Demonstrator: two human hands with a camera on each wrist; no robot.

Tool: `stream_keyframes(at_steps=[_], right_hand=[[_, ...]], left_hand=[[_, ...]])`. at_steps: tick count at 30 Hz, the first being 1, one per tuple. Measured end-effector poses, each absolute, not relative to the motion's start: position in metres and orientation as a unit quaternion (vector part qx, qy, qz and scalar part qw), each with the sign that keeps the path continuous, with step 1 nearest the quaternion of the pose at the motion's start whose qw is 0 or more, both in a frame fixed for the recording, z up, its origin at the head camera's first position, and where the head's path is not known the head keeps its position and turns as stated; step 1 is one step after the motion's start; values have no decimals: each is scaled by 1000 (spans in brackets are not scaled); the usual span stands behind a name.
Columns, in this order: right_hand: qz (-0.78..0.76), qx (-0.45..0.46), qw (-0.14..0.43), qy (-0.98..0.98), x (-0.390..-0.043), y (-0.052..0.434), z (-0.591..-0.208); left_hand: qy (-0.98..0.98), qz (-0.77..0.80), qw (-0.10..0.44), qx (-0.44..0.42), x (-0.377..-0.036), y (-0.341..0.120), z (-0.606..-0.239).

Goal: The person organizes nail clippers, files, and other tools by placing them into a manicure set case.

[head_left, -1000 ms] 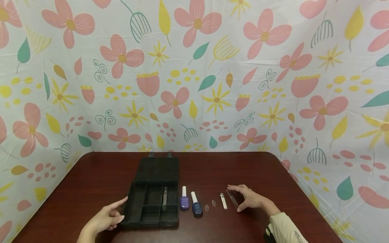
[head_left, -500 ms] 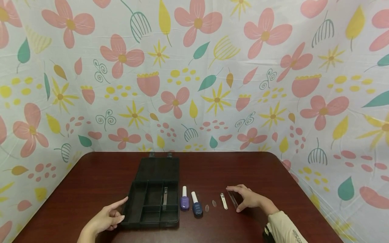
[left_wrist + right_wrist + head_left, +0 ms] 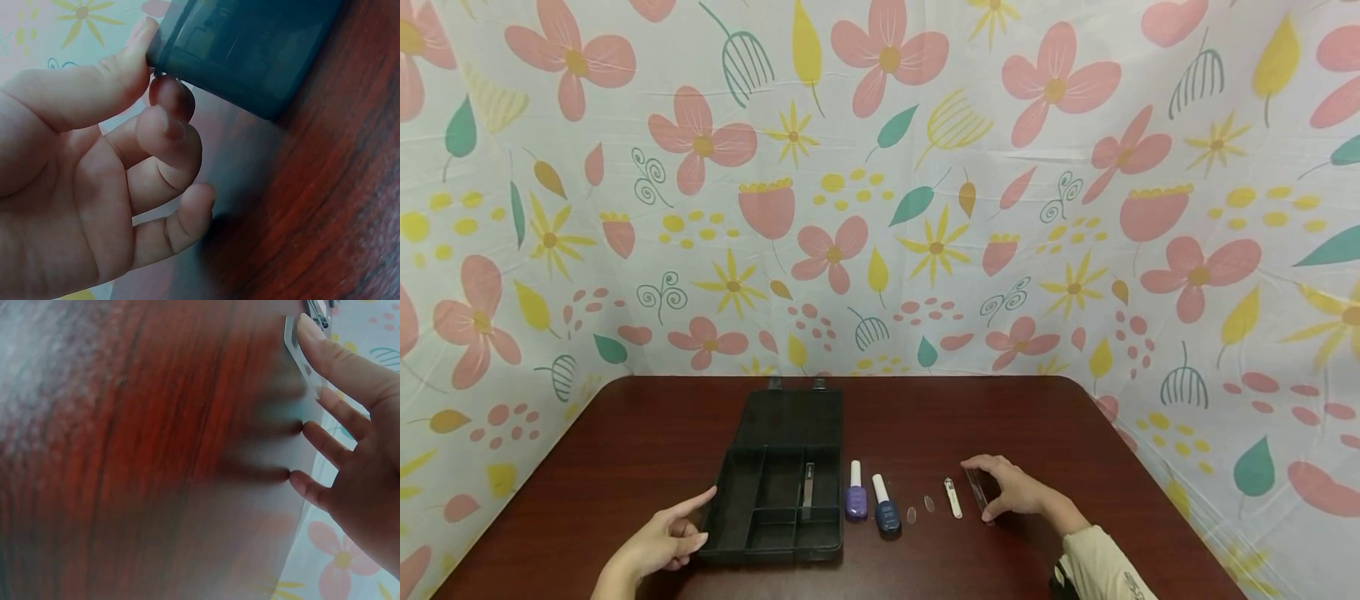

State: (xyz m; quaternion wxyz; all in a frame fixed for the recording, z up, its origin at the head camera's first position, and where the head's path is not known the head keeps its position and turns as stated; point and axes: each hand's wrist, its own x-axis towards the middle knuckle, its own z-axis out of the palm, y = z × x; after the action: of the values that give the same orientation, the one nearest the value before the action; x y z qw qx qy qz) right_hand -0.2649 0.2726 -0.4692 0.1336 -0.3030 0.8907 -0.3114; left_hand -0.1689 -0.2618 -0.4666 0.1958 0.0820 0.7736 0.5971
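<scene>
Two hands: both low on the table, one each side of the row of items.
Table: dark red-brown wood grain, glossy, rounded far corners; blurred streaky grain in the right wrist view.
Room: floral cloth backdrop on three sides, white with pink flowers, yellow stars, teal leaves; slightly creased.
Organizer box: black plastic, lid open and lying flat behind, hinges at far edge; tray split into compartments; sits left of centre near the front edge.
Metal strip: thin, grey, lying in a right-hand compartment of the box.
Left hand: at the box's front-left corner; thumb pressed on the corner edge in the wrist view, other fingers loosely curled, holding nothing.
Polish bottles: lilac bottle and dark blue bottle, both white-capped, lying just right of the box.
Nail tips: two small clear ovals, flat on the table.
Nail clipper: small, white and silver.
Clear nail file: long flat transparent strip, on the table right of the clipper.
Right hand: arched over the file, straight fingertips touching its edge, thumb at the near end; no closed grip visible.
Sleeve: beige, at the right wrist.
</scene>
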Motion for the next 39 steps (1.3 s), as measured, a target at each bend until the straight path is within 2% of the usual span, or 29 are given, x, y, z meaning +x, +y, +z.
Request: stream_keyframes(at_steps=[12, 23, 32, 39], right_hand=[[-351, -317, 91, 877, -266, 272, -471], [-402, -279, 78, 869, -261, 271, -474], [-519, -193, 123, 823, -260, 274, -480], [-565, -153, 98, 805, -262, 273, -482]], left_hand=[[772, 599, 194, 85, -169, -262, -467], [768, 604, 195, 85, -169, -262, -467], [766, 605, 195, 95, -169, -262, -467], [769, 602, 196, 88, -169, -262, -466]])
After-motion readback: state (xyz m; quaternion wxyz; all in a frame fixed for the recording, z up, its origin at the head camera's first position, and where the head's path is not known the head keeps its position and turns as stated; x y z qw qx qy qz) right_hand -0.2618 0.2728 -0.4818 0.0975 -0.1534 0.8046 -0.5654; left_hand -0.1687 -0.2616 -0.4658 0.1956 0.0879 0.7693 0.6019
